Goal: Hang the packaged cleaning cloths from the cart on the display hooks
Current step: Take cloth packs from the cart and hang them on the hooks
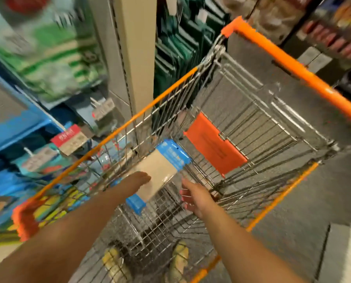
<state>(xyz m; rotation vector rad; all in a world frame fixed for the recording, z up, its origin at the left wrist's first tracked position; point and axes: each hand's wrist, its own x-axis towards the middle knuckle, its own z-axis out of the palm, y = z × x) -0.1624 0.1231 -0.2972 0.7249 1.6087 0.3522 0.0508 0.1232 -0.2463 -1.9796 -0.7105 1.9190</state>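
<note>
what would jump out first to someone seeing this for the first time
The wire shopping cart with bright orange rails fills the middle of the view. Inside it, both hands reach for a beige cloth pack with blue ends: the left hand lies on it, the right hand is beside it.

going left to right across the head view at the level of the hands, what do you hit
orange cart corner → left hand → packaged cleaning cloth → right hand → orange side rail of the cart

I reach both arms into the shopping cart point(227, 111): left hand point(136, 180) on the cloth package point(160, 170), right hand point(195, 198) just beside it; display shelves point(27, 123) stand left of the cart.
</note>
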